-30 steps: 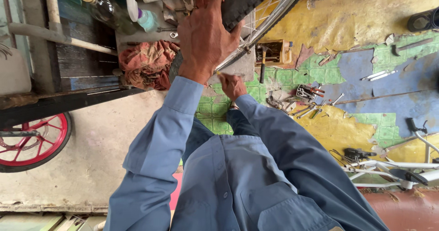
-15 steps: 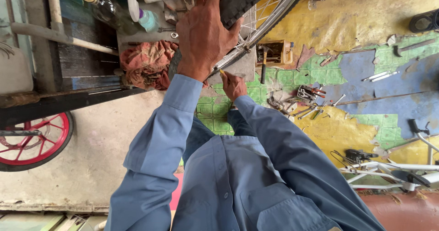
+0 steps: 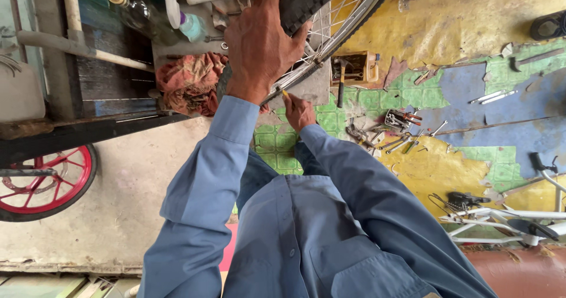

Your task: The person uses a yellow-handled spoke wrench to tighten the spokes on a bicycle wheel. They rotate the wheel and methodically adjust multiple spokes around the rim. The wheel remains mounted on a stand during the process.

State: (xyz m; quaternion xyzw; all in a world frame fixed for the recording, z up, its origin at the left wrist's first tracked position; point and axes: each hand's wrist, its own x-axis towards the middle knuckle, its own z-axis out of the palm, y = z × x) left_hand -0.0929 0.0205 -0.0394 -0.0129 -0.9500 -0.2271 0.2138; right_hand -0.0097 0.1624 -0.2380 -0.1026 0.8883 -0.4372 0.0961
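Gripping the knobby black tyre [image 3: 306, 0] of a spoked bicycle wheel [image 3: 348, 15] at the top of the view, the left hand [image 3: 259, 44] is closed over the tread. Just below the rim, the right hand [image 3: 299, 110] is closed around a small yellow-tipped tool [image 3: 285, 93] held at the spokes. A red rag [image 3: 191, 83] lies left of the wheel on a dark bench [image 3: 112, 80]. A hammer [image 3: 341, 77] and loose tools [image 3: 395, 127] lie on the patterned floor. A red wheel [image 3: 44, 183] stands at left
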